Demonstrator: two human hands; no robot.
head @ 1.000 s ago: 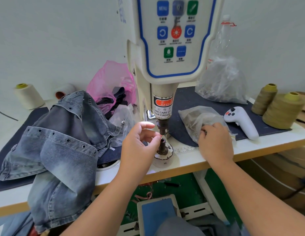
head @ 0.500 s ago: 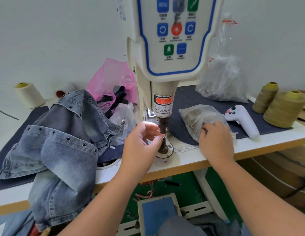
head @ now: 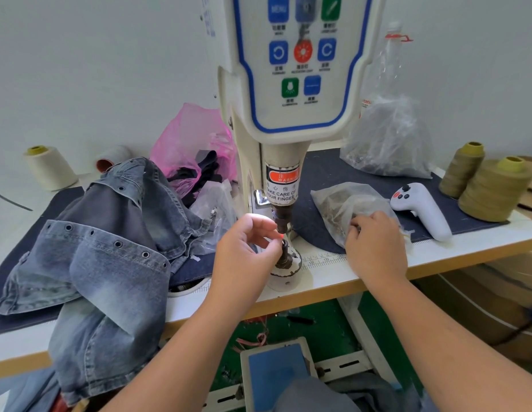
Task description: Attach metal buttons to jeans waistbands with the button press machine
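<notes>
A white table (head: 437, 251) with a dark cloth stands before a pale wall, the button press machine (head: 288, 120) on it. The machine's top is cut off. The left hand (head: 244, 257) has curled fingers at the lower die (head: 284, 254); whether they pinch a button, I cannot tell. The right hand (head: 374, 248) has its fingertips in the plastic bag (head: 342, 209), the grip hidden. The jeans (head: 89, 248) lie left of the left fingers.
</notes>
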